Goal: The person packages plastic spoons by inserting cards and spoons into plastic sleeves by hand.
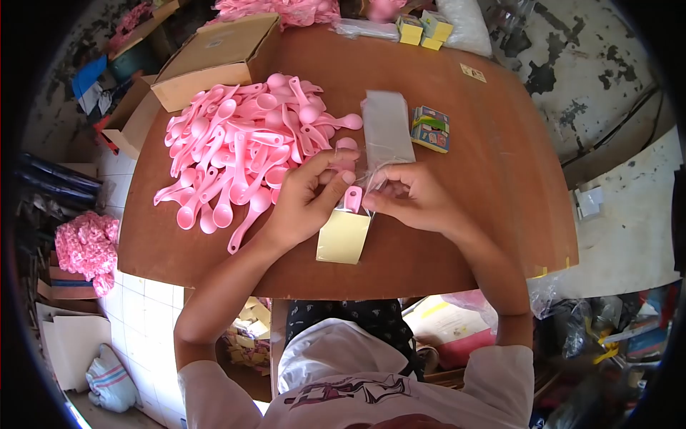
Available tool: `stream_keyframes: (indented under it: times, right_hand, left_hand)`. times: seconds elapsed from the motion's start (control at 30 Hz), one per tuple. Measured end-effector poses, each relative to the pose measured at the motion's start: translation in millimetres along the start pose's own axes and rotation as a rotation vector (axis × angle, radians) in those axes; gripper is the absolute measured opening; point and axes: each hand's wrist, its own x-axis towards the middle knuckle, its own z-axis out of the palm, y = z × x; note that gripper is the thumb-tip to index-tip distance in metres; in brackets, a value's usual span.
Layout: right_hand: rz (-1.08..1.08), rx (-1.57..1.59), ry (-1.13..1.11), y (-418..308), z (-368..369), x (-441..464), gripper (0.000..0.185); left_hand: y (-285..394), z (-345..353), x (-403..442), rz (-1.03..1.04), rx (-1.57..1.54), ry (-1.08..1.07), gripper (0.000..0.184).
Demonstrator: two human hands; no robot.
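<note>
Near the table's front, a pink spoon (pixel 352 199) and a pale yellow card (pixel 342 237) sit together, apparently inside a thin clear plastic bag (pixel 366 207). My left hand (pixel 312 194) pinches the bag's left side near the top, by the spoon. On the opposite side, the fingers of my right hand (pixel 409 198) are closed on the bag's edge. Part of the spoon is hidden behind my left fingers. A big heap of pink spoons (pixel 246 143) lies just left of my left hand. Beyond my hands is a stack of clear bags (pixel 386 129).
Right of the bag stack lies a small stack of printed cards (pixel 431 129). A cardboard box (pixel 218 61) stands behind the spoons on the brown table (pixel 500 186). Small yellow card stacks (pixel 421 30) and pink bundles (pixel 279 11) line the far edge.
</note>
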Motion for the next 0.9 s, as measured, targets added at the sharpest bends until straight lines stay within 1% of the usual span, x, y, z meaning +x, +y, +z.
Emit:
stream_keyframes:
  times: [0.07,0.1,0.17,0.23,0.3,0.33,0.4,0.53,0.6,0.7,0.83,0.9]
  right_hand:
    - [-0.021,0.057,0.190,9.3,8.8,3.7,0.017]
    - [-0.023,0.061,0.189,7.5,9.0,4.0,0.017]
    - [-0.016,0.181,0.275,1.8,5.4,1.8,0.012]
    - [0.007,0.200,0.276,3.8,2.0,0.6,0.013]
    - [-0.031,0.202,0.304,4.9,1.6,0.2,0.013]
    - [-0.032,0.202,0.303,2.6,1.9,-0.1,0.013]
    - [0.023,0.302,0.322,-4.2,2.7,-0.1,0.014]
    - [-0.034,0.337,0.318,8.2,0.9,0.6,0.014]
    - [-0.059,0.276,0.349,9.1,0.4,-0.1,0.016]
    - [-0.108,0.230,0.398,13.6,0.4,-1.5,0.016]
    - [-0.091,0.207,0.390,14.9,-1.5,-5.2,0.013]
    - [-0.081,0.266,0.340,13.0,-2.0,-7.6,0.011]
  left_hand:
    - [10.5,-3.1,-0.9,-0.064,-0.046,-0.016,0.034]
    - [11.6,-4.0,-0.7,-0.066,-0.041,-0.015,0.034]
    - [12.3,-3.2,0.4,-0.037,-0.035,0.003,0.035]
    - [7.4,-1.4,1.0,-0.039,-0.065,0.027,0.032]
    - [5.8,-3.3,2.6,-0.059,-0.076,-0.007,0.026]
    - [7.6,-4.0,2.3,-0.058,-0.076,-0.007,0.026]
    - [13.9,-5.3,1.6,-0.172,0.002,-0.009,0.021]
    - [2.7,-6.2,3.7,-0.115,-0.047,0.016,0.020]
    - [3.2,-5.9,4.3,-0.087,-0.011,0.051,0.020]
    - [3.7,-5.1,5.7,-0.122,-0.053,0.054,0.021]
    - [2.5,-7.2,7.3,-0.124,-0.002,0.044,0.020]
    - [0.2,-8.6,7.5,-0.084,-0.042,0.027,0.018]
